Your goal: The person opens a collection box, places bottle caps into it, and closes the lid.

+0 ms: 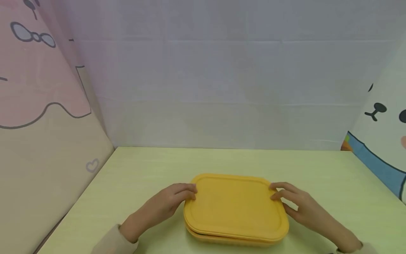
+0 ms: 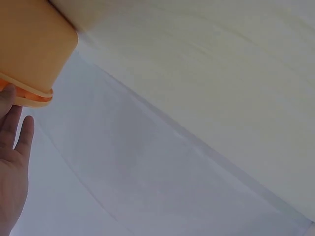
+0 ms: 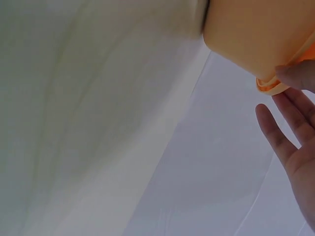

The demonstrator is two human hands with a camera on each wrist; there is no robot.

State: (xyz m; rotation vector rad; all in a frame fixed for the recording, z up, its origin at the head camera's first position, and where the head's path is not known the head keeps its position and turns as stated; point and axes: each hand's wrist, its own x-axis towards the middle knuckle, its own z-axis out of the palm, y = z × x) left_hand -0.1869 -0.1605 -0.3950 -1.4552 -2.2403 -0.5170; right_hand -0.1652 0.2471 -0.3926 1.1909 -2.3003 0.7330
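Observation:
A yellow rounded-rectangle lid [image 1: 236,206] lies over a light orange plastic container [image 1: 234,241] near the front of the table. Along the front left, a dark gap shows between lid and container rim. My left hand [image 1: 161,207] pinches the lid's left edge, fingertips on top; in the left wrist view its thumb [image 2: 7,98] sits below the lid's rim, by the gap. On the opposite side, my right hand [image 1: 302,209] holds the lid's right edge the same way, its thumb [image 3: 295,74] at the rim in the right wrist view. The container's inside is hidden.
The pale yellow-green tabletop [image 1: 152,160] runs back to a whitish hanging sheet [image 1: 222,77]. A pink and beige printed sheet [image 1: 41,151] borders the left side, and a sheet with a cartoon animal [image 1: 380,137] borders the right.

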